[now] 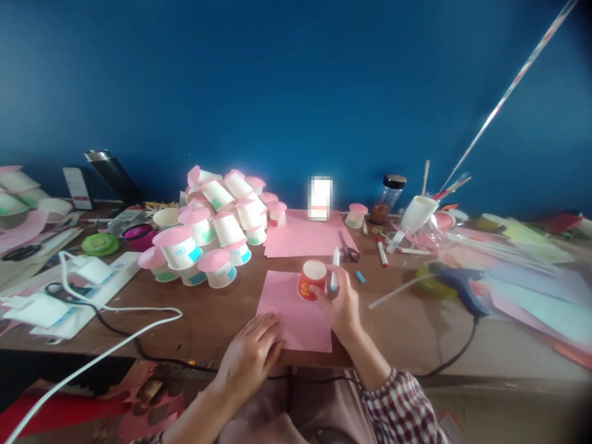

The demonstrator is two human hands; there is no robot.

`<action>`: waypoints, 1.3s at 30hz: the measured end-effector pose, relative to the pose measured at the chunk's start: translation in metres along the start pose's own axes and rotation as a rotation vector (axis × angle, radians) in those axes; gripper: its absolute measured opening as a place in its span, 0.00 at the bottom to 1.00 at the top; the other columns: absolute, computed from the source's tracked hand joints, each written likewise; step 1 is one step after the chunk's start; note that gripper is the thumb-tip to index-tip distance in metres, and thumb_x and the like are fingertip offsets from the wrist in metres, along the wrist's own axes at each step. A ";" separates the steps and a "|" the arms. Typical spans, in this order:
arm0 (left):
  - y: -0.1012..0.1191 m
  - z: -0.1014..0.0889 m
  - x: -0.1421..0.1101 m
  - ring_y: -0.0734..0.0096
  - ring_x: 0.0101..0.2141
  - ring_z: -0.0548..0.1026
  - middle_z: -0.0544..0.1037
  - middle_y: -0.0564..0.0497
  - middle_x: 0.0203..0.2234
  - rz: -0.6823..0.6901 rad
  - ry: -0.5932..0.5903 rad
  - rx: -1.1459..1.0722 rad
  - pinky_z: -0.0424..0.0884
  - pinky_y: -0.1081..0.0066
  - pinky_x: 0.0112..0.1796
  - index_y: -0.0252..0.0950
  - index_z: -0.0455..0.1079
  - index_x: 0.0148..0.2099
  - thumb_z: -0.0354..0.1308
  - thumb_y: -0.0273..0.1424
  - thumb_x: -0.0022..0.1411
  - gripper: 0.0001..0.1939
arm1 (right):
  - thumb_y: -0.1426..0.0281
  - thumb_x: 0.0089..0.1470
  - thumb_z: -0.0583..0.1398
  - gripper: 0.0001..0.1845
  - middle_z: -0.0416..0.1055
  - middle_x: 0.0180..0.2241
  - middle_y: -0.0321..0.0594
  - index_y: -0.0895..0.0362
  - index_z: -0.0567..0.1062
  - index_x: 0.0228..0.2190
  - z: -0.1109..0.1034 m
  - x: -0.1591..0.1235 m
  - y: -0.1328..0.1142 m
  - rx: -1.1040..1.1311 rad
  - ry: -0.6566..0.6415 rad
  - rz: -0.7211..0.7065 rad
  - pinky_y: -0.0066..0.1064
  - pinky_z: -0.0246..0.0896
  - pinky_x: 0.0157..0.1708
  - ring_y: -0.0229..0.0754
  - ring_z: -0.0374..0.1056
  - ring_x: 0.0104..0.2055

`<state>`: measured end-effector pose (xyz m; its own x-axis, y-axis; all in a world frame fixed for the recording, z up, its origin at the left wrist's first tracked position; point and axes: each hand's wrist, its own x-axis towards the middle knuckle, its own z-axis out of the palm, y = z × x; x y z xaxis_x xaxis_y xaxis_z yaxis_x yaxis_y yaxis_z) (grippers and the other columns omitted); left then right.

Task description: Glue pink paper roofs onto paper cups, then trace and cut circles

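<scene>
A red paper cup with gold print stands on a pink paper sheet, near its upper right part. Thumb and fingers of my right hand close around the cup's right side. Just behind those fingers is a white marker with a blue end; whether the hand touches it I cannot tell. My left hand lies flat with fingers stretched over the sheet's left edge. Scissors and a small blue cap lie beyond my right hand.
White paper cups with pink discs are piled at the back left. More pink paper lies behind. At left are a power strip and a loose white cable; a glue gun with its cord sits at right.
</scene>
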<state>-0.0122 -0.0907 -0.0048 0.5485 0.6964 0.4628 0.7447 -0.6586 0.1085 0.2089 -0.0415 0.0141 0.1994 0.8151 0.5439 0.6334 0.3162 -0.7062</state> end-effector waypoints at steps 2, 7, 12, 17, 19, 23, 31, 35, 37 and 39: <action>0.000 0.000 0.000 0.61 0.48 0.73 0.77 0.45 0.46 -0.004 0.002 -0.006 0.73 0.60 0.48 0.34 0.70 0.49 0.51 0.32 0.63 0.14 | 0.67 0.50 0.60 0.21 0.73 0.43 0.43 0.55 0.66 0.46 0.000 0.000 -0.001 0.000 -0.004 0.007 0.32 0.67 0.38 0.44 0.71 0.40; 0.001 0.000 -0.001 0.61 0.48 0.73 0.76 0.44 0.46 -0.015 -0.003 -0.034 0.72 0.60 0.48 0.34 0.69 0.49 0.52 0.31 0.63 0.13 | 0.67 0.49 0.61 0.22 0.73 0.43 0.43 0.54 0.66 0.47 0.000 0.000 -0.001 -0.017 -0.005 0.011 0.32 0.67 0.36 0.44 0.71 0.39; 0.007 -0.011 0.010 0.61 0.45 0.73 0.75 0.44 0.44 -0.043 0.044 -0.082 0.72 0.60 0.46 0.35 0.69 0.48 0.54 0.29 0.61 0.12 | 0.68 0.48 0.62 0.23 0.73 0.43 0.42 0.54 0.66 0.47 0.001 -0.001 0.001 -0.007 -0.018 0.035 0.33 0.67 0.37 0.45 0.72 0.39; 0.020 -0.016 0.041 0.66 0.43 0.74 0.76 0.48 0.42 -0.172 0.157 -0.305 0.72 0.65 0.45 0.40 0.67 0.48 0.54 0.28 0.61 0.12 | 0.65 0.46 0.64 0.25 0.73 0.43 0.42 0.53 0.66 0.47 0.001 0.000 0.002 -0.001 -0.033 0.070 0.36 0.66 0.41 0.47 0.71 0.42; 0.024 -0.014 0.058 0.67 0.43 0.74 0.75 0.49 0.43 -0.267 0.190 -0.406 0.72 0.67 0.45 0.40 0.65 0.51 0.54 0.29 0.61 0.15 | 0.65 0.45 0.65 0.25 0.73 0.43 0.41 0.53 0.67 0.46 0.001 0.001 0.002 -0.009 -0.038 0.092 0.37 0.66 0.41 0.47 0.71 0.41; 0.030 -0.008 0.087 0.65 0.45 0.72 0.73 0.47 0.44 -0.322 0.288 -0.445 0.70 0.64 0.47 0.39 0.64 0.50 0.55 0.30 0.60 0.15 | 0.65 0.45 0.64 0.25 0.75 0.40 0.41 0.53 0.67 0.47 0.000 0.001 0.000 -0.001 -0.047 0.111 0.35 0.67 0.38 0.46 0.72 0.39; 0.041 -0.008 0.108 0.61 0.44 0.71 0.75 0.46 0.42 -0.083 0.160 -0.155 0.70 0.60 0.45 0.37 0.65 0.51 0.51 0.28 0.63 0.14 | 0.70 0.49 0.58 0.21 0.75 0.40 0.41 0.53 0.67 0.47 -0.001 0.000 -0.002 0.024 -0.052 0.081 0.33 0.67 0.37 0.45 0.72 0.39; 0.043 -0.008 0.106 0.60 0.43 0.71 0.75 0.44 0.42 -0.069 0.140 -0.110 0.70 0.60 0.44 0.36 0.65 0.50 0.50 0.30 0.64 0.13 | 0.71 0.49 0.58 0.21 0.74 0.42 0.42 0.53 0.67 0.48 0.000 0.001 0.000 0.039 -0.030 0.059 0.36 0.67 0.41 0.46 0.72 0.42; 0.042 -0.007 0.106 0.59 0.44 0.70 0.74 0.44 0.42 -0.064 0.130 -0.104 0.69 0.60 0.44 0.36 0.65 0.51 0.51 0.31 0.64 0.14 | 0.70 0.49 0.60 0.22 0.73 0.44 0.43 0.53 0.67 0.48 -0.004 0.001 0.000 0.045 -0.015 0.043 0.38 0.66 0.44 0.47 0.70 0.45; 0.041 -0.005 0.106 0.59 0.44 0.70 0.74 0.45 0.43 -0.054 0.131 -0.111 0.69 0.60 0.45 0.36 0.64 0.52 0.51 0.31 0.64 0.15 | 0.68 0.49 0.61 0.23 0.72 0.46 0.44 0.53 0.67 0.48 -0.012 0.002 -0.001 0.069 0.014 0.049 0.39 0.65 0.47 0.47 0.69 0.48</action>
<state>0.0739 -0.0453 0.0534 0.4492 0.6931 0.5637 0.7213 -0.6537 0.2289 0.2172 -0.0461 0.0215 0.2394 0.8239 0.5137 0.5700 0.3090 -0.7613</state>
